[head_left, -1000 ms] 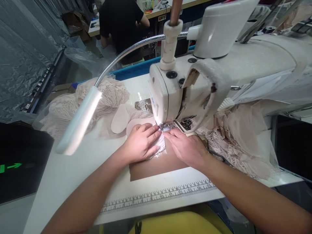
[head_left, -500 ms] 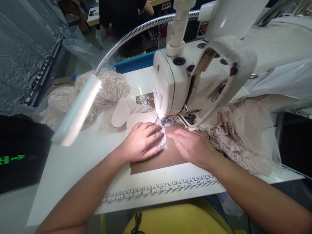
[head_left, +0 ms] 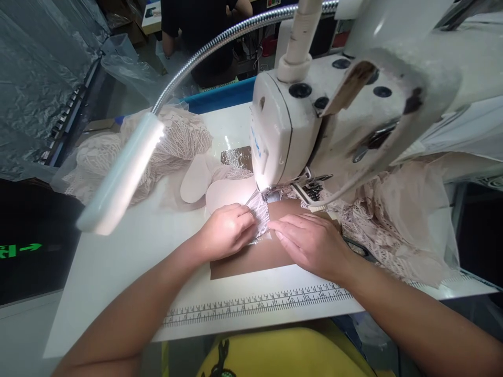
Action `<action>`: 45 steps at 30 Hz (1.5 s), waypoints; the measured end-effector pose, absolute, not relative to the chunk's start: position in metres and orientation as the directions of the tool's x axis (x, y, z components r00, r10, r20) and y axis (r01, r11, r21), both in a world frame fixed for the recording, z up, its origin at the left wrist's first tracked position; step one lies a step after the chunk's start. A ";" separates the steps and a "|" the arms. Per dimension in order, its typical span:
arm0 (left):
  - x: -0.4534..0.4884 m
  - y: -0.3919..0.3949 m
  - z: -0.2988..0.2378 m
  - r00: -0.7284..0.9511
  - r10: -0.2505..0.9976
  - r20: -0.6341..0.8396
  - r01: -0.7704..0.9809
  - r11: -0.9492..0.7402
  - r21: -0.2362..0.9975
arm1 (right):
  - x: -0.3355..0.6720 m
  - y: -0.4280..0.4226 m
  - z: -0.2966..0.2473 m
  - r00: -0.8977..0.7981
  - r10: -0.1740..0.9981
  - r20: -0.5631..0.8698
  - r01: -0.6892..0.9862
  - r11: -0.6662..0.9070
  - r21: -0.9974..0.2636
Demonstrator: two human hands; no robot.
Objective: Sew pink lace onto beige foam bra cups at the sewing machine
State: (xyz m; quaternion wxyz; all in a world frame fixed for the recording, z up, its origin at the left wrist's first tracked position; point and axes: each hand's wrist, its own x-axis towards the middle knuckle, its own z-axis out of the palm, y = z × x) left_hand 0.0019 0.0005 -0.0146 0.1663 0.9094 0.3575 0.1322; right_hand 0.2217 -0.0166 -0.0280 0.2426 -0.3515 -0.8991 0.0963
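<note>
A small piece of pale lace fabric (head_left: 260, 212) lies under the needle area of the white sewing machine (head_left: 275, 131), on a brown sheet (head_left: 239, 267). My left hand (head_left: 228, 230) is at its left edge, with fingers curled and closed on the lace; the fingertips are partly hidden. From the other side, my right hand (head_left: 310, 238) rests on the brown sheet. Its fingers are stretched out, and their tips touch the right edge of the lace. A pale rounded fabric piece (head_left: 228, 192) extends behind my left hand.
Bundled lace (head_left: 184, 133) is heaped at the back left, under a lamp (head_left: 121, 178) on a bendable neck. More lace fabric (head_left: 404, 220) lies at the right. A printed ruler (head_left: 259, 303) runs along the table's front edge. Another person (head_left: 196, 36) sits beyond the table.
My left fingers, spread flat over the lace before, have drawn back left and curled. The lace's lower edge now looks lifted or creased. My right hand has shifted slightly down and right.
</note>
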 end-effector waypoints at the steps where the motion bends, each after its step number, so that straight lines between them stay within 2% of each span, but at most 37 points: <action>1: 0.002 0.000 -0.014 0.698 0.707 0.113 0.613 -0.673 0.414 | 0.221 -0.017 -0.028 -0.659 0.661 0.359 0.572 0.750 -0.331; 5: 0.000 -0.001 -0.012 0.654 0.752 0.081 0.603 -0.583 0.545 | 0.217 -0.021 -0.027 -0.746 0.608 0.272 0.558 0.794 -0.243; 8: -0.003 -0.002 -0.013 0.690 0.718 0.088 0.553 -0.602 0.577 | 0.216 -0.022 -0.026 -0.768 0.591 0.247 0.552 0.806 -0.214; 13: -0.006 0.000 -0.020 0.754 0.634 0.174 0.479 -0.711 0.515 | 0.217 -0.023 -0.025 -0.781 0.583 0.223 0.545 0.812 -0.210; 24: -0.003 -0.001 -0.026 0.806 0.551 0.218 0.508 -0.832 0.223 | 0.221 -0.021 -0.026 -0.784 0.565 0.257 0.513 0.823 -0.244; 28: -0.002 -0.003 -0.027 0.798 0.569 0.201 0.527 -0.819 0.227 | 0.223 -0.019 -0.027 -0.685 0.636 0.354 0.586 0.770 -0.250; 32: -0.002 -0.003 -0.027 0.795 0.578 0.183 0.529 -0.809 0.257 | 0.223 -0.018 -0.028 -0.710 0.618 0.337 0.595 0.783 -0.183; 36: -0.004 -0.002 -0.020 0.782 0.598 0.175 0.515 -0.778 0.360 | 0.221 -0.018 -0.030 -0.730 0.597 0.332 0.586 0.797 -0.144; 39: -0.003 0.001 -0.015 0.730 0.647 0.221 0.519 -0.735 0.435 | 0.221 -0.018 -0.033 -0.726 0.590 0.355 0.580 0.801 -0.145; 41: -0.002 0.004 -0.015 0.697 0.675 0.244 0.554 -0.722 0.415 | 0.221 -0.018 -0.035 -0.721 0.593 0.359 0.578 0.800 -0.159; 45: 0.003 0.010 -0.020 0.734 0.644 0.214 0.590 -0.762 0.267 | 0.223 -0.018 -0.036 -0.724 0.600 0.341 0.578 0.797 -0.175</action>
